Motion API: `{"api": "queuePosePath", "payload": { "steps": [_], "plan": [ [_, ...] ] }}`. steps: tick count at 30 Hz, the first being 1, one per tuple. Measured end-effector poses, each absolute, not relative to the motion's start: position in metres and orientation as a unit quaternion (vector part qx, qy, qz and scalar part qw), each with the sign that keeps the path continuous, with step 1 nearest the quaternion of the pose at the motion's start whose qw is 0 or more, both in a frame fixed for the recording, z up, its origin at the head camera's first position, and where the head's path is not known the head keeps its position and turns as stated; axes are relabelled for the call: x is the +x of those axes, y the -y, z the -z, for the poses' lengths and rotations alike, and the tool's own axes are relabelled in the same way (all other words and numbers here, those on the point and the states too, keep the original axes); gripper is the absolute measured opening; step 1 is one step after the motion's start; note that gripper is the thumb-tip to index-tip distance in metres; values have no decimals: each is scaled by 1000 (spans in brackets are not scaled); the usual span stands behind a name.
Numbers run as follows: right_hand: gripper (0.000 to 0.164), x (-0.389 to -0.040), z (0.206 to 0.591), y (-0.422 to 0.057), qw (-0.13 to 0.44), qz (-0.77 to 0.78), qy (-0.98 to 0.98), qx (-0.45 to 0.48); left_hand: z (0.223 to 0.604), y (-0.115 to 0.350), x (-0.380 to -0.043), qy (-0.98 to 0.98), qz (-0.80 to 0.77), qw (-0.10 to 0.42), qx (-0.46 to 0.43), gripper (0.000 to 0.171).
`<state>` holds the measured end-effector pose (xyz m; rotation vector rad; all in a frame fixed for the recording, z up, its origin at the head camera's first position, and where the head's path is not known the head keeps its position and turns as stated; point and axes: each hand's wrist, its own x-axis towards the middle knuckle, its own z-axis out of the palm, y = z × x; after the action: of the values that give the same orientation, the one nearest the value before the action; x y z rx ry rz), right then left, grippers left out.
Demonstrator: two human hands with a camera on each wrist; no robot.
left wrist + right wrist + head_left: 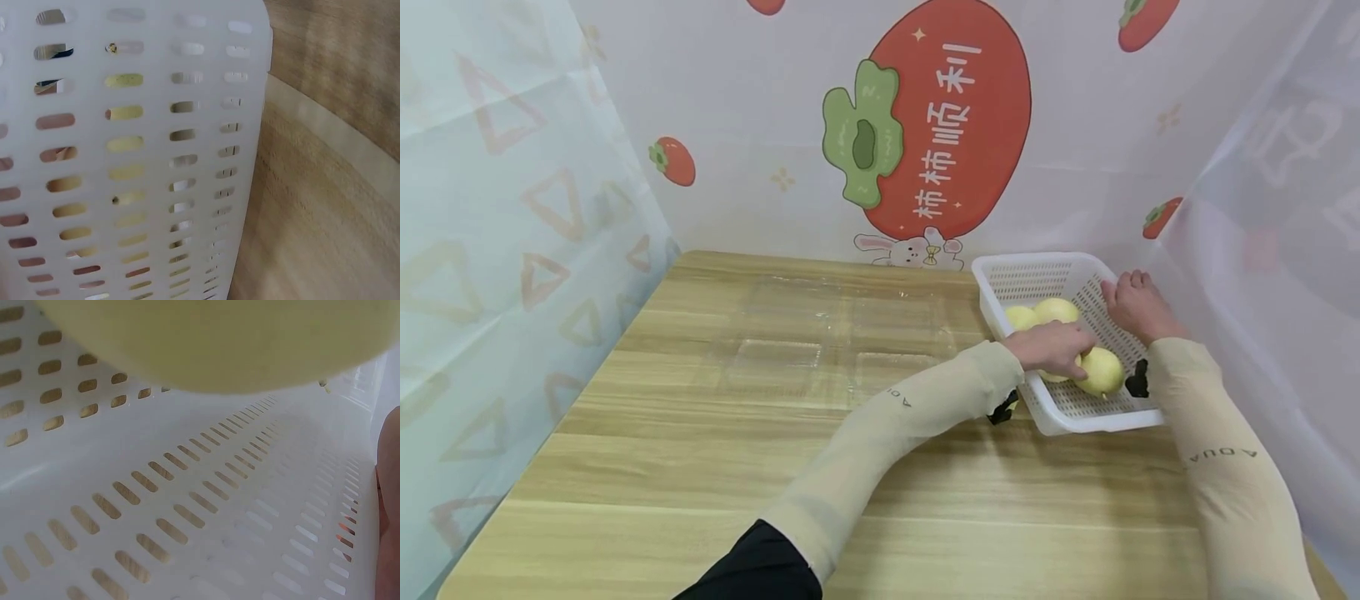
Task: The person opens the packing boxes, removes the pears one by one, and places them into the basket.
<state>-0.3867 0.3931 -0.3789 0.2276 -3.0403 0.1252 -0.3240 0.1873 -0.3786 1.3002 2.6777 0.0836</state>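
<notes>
A white slotted plastic basket (1067, 423) stands at the back right of the table and holds several pale yellow pears (1057, 310). Reaching over its left side, my left hand (1048, 346) grips one pear (1102, 372) with thumb and fingers. That pear (231, 344) looms large in the right wrist view, above the basket floor. My right hand (1138, 306) holds the basket's right wall at the rim, and skin shows through the slots there. In the left wrist view the basket's side (156, 156) hides most of the left hand and the fruit.
Clear plastic containers (778, 354) with shallow compartments lie on the wooden table (700, 467), left of the basket. A printed curtain (737, 100) hangs behind the table, with more sheeting (1262, 250) close by the right arm.
</notes>
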Motion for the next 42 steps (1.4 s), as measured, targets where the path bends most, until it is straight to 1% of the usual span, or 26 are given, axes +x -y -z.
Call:
{"api": "queuePosePath", "payload": {
  "steps": [5, 13, 19, 26, 31, 36, 42],
  "plan": [
    [72, -388, 378, -394, 64, -40, 994, 81, 378, -188, -323, -898, -25, 93, 430, 31],
    [77, -390, 378, -398, 42, -30, 996, 79, 379, -191, -321, -898, -14, 102, 427, 27],
    [77, -388, 377, -398, 42, -35, 996, 72, 379, -195, -320, -905, 5, 105, 413, 25],
    [76, -389, 377, -395, 40, -38, 996, 65, 376, -193, -320, -913, -12, 110, 393, 13],
    [76, -394, 378, -393, 41, -31, 995, 85, 368, -190, -320, -909, -27, 120, 399, 19],
    [72, -392, 381, -395, 41, -28, 995, 85, 359, -187, -319, -899, -35, 102, 424, 25],
    [68, -387, 379, -397, 39, -24, 995, 92, 342, -169, -322, -889, -46, 65, 451, 25]
  ]
}}
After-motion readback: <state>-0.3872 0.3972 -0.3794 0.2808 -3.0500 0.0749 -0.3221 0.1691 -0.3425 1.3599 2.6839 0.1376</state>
